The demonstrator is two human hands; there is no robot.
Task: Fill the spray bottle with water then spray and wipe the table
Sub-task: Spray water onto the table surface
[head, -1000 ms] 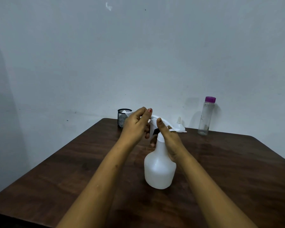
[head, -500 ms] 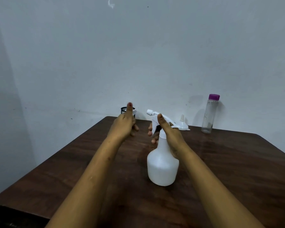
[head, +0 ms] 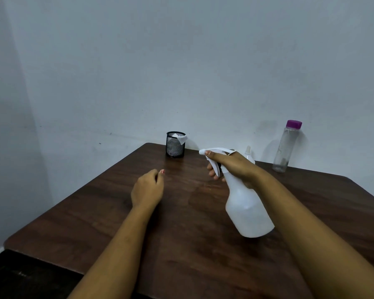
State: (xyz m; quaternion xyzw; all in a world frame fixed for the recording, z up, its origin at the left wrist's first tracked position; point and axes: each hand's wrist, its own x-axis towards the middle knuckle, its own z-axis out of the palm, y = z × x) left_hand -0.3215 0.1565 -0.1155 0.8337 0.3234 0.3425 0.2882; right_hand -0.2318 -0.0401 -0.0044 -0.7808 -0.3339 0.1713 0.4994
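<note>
My right hand [head: 233, 167] grips the neck and trigger head of the white spray bottle [head: 247, 210], which is lifted off the dark wooden table [head: 181, 244] and tilted, its nozzle pointing left. My left hand [head: 147, 188] hovers low over the table to the left of the bottle, fingers loosely curled, holding nothing. A white tissue [head: 180, 138] pokes out of the black mesh cup [head: 175, 145] at the table's far edge.
A clear bottle with a purple cap [head: 286, 145] stands at the back right by the wall. A small white funnel [head: 248, 153] sits behind my right hand. The wall runs close behind the table; the table's left and near edges drop to a dark floor.
My left hand has let go of the spray head and dropped away to the left. My right hand has lifted the bottle off the table and tilted it.
</note>
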